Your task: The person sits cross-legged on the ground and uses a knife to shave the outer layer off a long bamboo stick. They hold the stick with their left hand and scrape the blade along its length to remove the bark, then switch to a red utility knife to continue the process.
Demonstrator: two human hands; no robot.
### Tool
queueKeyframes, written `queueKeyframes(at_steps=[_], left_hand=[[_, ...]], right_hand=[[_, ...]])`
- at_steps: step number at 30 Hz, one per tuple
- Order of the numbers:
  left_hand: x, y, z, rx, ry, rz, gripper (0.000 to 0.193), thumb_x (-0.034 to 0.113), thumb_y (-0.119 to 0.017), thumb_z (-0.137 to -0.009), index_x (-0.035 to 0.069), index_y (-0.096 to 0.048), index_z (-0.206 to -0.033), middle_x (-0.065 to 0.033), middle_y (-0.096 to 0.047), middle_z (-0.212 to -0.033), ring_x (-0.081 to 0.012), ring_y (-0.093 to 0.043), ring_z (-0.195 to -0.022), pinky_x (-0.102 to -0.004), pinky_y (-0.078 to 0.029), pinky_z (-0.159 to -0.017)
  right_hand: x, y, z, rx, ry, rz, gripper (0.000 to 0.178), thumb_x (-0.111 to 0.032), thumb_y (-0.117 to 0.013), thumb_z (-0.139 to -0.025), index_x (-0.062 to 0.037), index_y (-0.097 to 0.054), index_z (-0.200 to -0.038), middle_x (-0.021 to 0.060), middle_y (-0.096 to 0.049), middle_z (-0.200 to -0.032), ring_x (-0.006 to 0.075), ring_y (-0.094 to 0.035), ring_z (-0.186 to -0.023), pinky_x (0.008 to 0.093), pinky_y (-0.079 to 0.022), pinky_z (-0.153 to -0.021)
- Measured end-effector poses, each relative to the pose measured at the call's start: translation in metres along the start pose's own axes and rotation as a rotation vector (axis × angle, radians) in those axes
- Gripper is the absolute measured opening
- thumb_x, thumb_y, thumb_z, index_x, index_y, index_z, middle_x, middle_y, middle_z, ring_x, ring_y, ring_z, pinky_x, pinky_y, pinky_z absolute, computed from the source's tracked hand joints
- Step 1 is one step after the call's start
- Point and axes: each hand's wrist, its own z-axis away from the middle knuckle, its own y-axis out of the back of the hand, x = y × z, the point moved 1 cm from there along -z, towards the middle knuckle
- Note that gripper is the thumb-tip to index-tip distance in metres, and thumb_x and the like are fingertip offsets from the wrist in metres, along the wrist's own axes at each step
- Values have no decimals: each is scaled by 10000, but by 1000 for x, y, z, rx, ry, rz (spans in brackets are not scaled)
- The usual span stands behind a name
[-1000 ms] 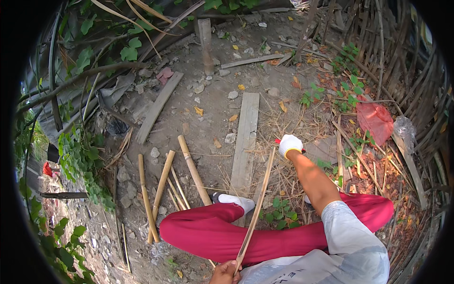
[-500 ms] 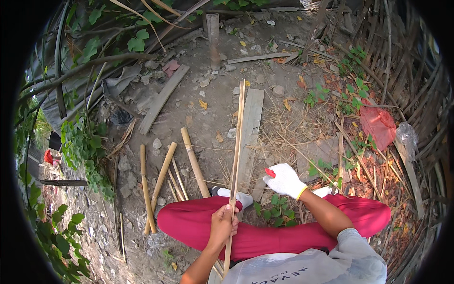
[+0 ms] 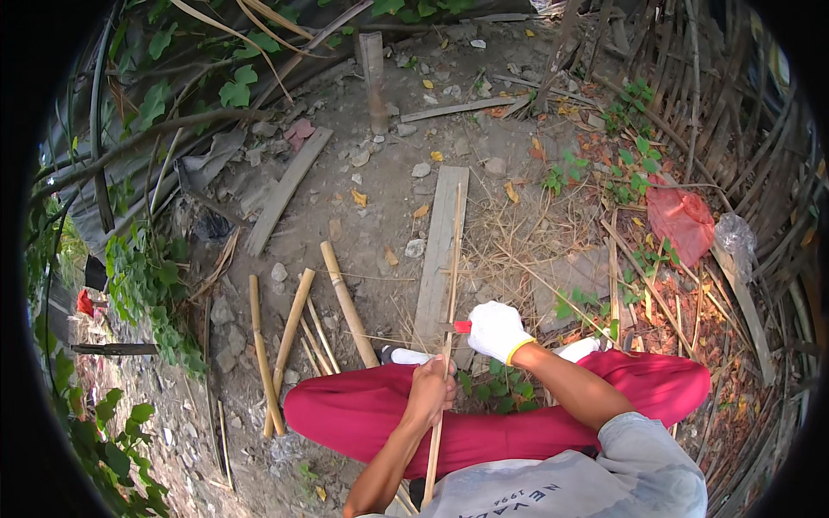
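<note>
A long, thin bamboo strip (image 3: 455,259) runs lengthwise in front of me, its lower end passing over my lap toward my shirt. My bare left hand (image 3: 430,390) is wrapped around it above my lap. My right hand (image 3: 499,331), in a white glove with a yellow cuff, is closed on the red handle of a knife (image 3: 463,327). The short dark blade lies across the strip just beyond my left hand. The glove hides most of the handle. Past the strip, a flat grey wooden plank (image 3: 439,229) lies on the soil.
Several bamboo poles (image 3: 348,302) lean near my left knee. Another weathered board (image 3: 289,190) rests farther left, and a wooden post (image 3: 373,82) stands beyond. Dry straw, leaves and a red plastic bag (image 3: 679,220) are on the right, beside a stick fence (image 3: 743,129).
My gloved hand has moved left, bringing the knife from beside the strip onto it. The strip's far end has swung slightly right and nearer, with my left hand shifting right and forward.
</note>
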Motion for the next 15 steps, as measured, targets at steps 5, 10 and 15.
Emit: queueKeyframes(at_steps=[5, 10, 15], left_hand=[[-6, 10, 2, 29, -7, -58, 319, 349, -380, -1092, 98, -480, -922, 29, -380, -610, -58, -298, -452, -239, -222, -385], [-13, 12, 17, 58, 30, -28, 312, 337, -380, -1089, 98, -479, -916, 26, -370, -601, -63, -302, -453, -241, -227, -382], [-41, 21, 47, -59, 158, -37, 311, 332, -378, -1091, 94, -479, -920, 25, -360, -599, -70, -303, -460, -242, -229, -388]], right_hand=[[4, -16, -22, 24, -63, -33, 206, -204, -637, -777, -34, -753, -797, 231, -708, -792, 395, -717, -793, 480, -574, -706], [6, -18, -46, -48, -187, -72, 282, -209, -608, -845, 12, -753, -943, 266, -722, -948, 413, -722, -905, 487, -576, -799], [60, -15, -75, -30, -293, -27, 280, -216, -630, -844, -5, -760, -974, 265, -722, -998, 402, -721, -956, 471, -580, -828]])
